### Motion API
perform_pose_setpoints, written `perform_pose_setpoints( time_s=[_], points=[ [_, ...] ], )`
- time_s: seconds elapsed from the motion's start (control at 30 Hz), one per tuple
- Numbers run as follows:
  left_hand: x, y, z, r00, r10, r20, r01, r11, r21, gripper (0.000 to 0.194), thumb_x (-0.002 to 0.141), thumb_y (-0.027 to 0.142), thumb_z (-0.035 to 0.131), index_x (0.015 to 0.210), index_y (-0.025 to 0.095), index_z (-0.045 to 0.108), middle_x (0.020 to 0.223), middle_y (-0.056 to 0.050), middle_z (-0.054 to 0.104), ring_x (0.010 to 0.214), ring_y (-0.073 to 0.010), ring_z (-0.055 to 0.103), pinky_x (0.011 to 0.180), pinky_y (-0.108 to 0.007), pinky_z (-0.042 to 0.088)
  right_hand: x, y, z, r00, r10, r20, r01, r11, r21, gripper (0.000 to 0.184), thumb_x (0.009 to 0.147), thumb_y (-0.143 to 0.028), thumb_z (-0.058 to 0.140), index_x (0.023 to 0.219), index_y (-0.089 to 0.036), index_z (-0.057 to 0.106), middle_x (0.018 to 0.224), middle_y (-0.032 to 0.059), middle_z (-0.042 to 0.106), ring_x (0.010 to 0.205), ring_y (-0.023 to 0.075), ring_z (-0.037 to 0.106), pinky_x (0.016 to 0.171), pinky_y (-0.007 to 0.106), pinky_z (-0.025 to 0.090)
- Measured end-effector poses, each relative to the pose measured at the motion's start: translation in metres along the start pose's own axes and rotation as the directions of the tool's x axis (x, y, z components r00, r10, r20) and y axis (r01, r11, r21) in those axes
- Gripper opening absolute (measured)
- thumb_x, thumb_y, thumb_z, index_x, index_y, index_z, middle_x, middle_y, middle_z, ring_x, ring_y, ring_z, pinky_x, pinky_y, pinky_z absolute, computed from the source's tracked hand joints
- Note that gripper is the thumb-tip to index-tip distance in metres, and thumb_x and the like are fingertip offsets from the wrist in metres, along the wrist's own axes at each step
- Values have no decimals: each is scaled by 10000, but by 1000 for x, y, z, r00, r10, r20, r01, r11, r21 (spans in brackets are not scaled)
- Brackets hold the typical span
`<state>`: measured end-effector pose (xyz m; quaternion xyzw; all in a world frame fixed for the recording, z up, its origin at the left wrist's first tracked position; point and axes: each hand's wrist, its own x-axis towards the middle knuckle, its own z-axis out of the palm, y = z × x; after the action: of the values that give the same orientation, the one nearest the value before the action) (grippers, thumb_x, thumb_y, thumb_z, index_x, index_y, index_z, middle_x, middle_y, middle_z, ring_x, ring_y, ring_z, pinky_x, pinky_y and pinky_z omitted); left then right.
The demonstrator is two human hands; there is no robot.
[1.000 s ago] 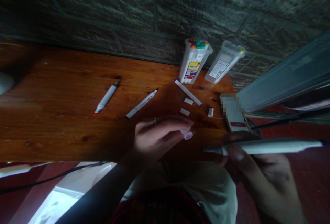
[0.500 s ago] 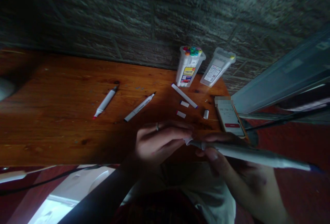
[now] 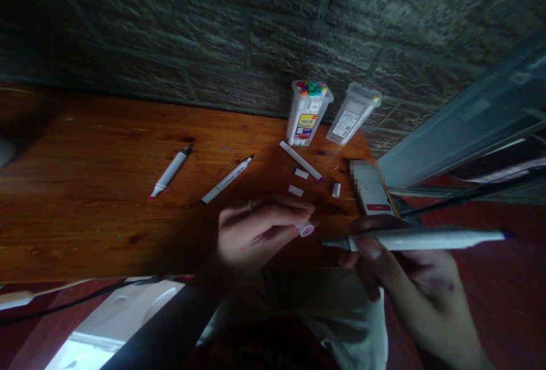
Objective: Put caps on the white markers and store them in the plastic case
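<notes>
Between the fingertips of my left hand (image 3: 258, 231) is a white marker cap (image 3: 305, 229), its open end turned toward the right. My right hand (image 3: 409, 279) grips a white double-ended marker (image 3: 439, 238). The marker's bare grey end points left at the cap, a small gap apart, and its dark purple tip juts out to the right. Beyond my hands, three loose caps lie on the table: one cap (image 3: 301, 173), a pink-edged cap (image 3: 295, 191) and a third cap (image 3: 336, 190). Behind them rests a capped marker (image 3: 301, 161).
Two uncapped markers, a pink-ended marker (image 3: 170, 172) and a black-tipped marker (image 3: 227, 180), lie on the wooden table (image 3: 102, 188). A clear case of markers (image 3: 307, 114) and a second clear case (image 3: 353, 114) stand by the stone wall (image 3: 170, 29). A phone (image 3: 375, 191) lies at the right edge.
The marker's bare end has come away from the cap. My right hand has shifted right with the marker, now more level, while my left hand still holds the cap.
</notes>
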<state>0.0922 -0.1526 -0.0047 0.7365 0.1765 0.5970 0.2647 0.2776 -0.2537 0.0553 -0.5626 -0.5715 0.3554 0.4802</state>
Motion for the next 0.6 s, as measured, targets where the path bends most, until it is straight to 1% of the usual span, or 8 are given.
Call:
perform_pose_setpoints(
  time_s=[0.13, 0.2, 0.3, 0.37, 0.43, 0.47, 0.53, 0.6],
  points=[
    [-2, 2, -3, 1000, 2, 20, -1, 1000, -21, 261, 765, 43, 794, 950, 208, 714, 987, -16, 789, 884, -150, 765, 775, -225, 653, -4, 3, 3, 1000, -8, -22, 7, 998, -65, 196, 924, -239, 649, 1094, -319, 705, 801, -20, 741, 486, 79, 617, 412, 147, 522],
    [-2, 3, -5, 999, 7, 32, -7, 1000, -27, 270, 772, 34, 784, 965, 209, 716, 992, -22, 788, 890, -150, 763, 778, -227, 653, -3, 3, 8, 1000, -23, -20, 21, 995, -99, 227, 917, -238, 657, 1125, -324, 689, 822, -15, 754, 511, 94, 635, 418, 162, 526],
    [-3, 4, -6, 998, 6, 67, -5, 1000, -17, 251, 793, 23, 758, 970, 197, 723, 997, -36, 787, 889, -151, 764, 791, -224, 647, 1, 0, 13, 995, -100, -18, 96, 985, -145, 202, 895, -241, 681, 1081, -319, 698, 844, -18, 759, 538, 99, 645, 437, 168, 531],
    [-4, 4, -6, 997, -18, 81, 18, 1000, 5, 227, 799, 24, 752, 951, 190, 727, 988, -37, 789, 884, -149, 765, 789, -215, 642, 3, -3, 13, 991, -131, 9, 130, 973, -189, 131, 886, -233, 687, 999, -295, 710, 752, -35, 738, 507, 89, 628, 435, 155, 519],
    [-8, 2, -8, 997, -58, 50, 56, 998, 40, 201, 794, 43, 764, 926, 189, 726, 971, -30, 792, 863, -143, 765, 774, -206, 637, 3, -2, 9, 990, -133, 56, 142, 961, -235, 57, 888, -231, 683, 921, -270, 710, 673, -46, 712, 482, 82, 625, 423, 138, 500],
    [-10, 0, -9, 996, -82, 33, 80, 995, 62, 187, 792, 60, 772, 915, 191, 725, 962, -24, 793, 849, -139, 765, 765, -202, 635, 3, 0, 6, 989, -134, 68, 147, 954, -260, 33, 891, -243, 682, 904, -259, 708, 687, -39, 721, 507, 88, 648, 437, 140, 509],
    [-15, -5, -15, 990, -136, 29, 131, 984, 120, 151, 805, 90, 769, 906, 193, 723, 949, -19, 793, 837, -137, 762, 764, -208, 628, 3, 9, -1, 987, -131, 97, 155, 937, -312, 74, 903, -300, 669, 901, -236, 706, 780, -4, 754, 599, 117, 700, 492, 167, 542],
    [-22, -11, -23, 976, -203, 83, 182, 961, 207, 123, 835, 107, 743, 921, 192, 723, 937, -17, 791, 838, -136, 756, 778, -217, 615, 8, 22, -4, 983, -88, 163, 147, 904, -400, 188, 925, -368, 631, 842, -212, 693, 747, 17, 742, 601, 143, 697, 506, 212, 538]
  ],
)
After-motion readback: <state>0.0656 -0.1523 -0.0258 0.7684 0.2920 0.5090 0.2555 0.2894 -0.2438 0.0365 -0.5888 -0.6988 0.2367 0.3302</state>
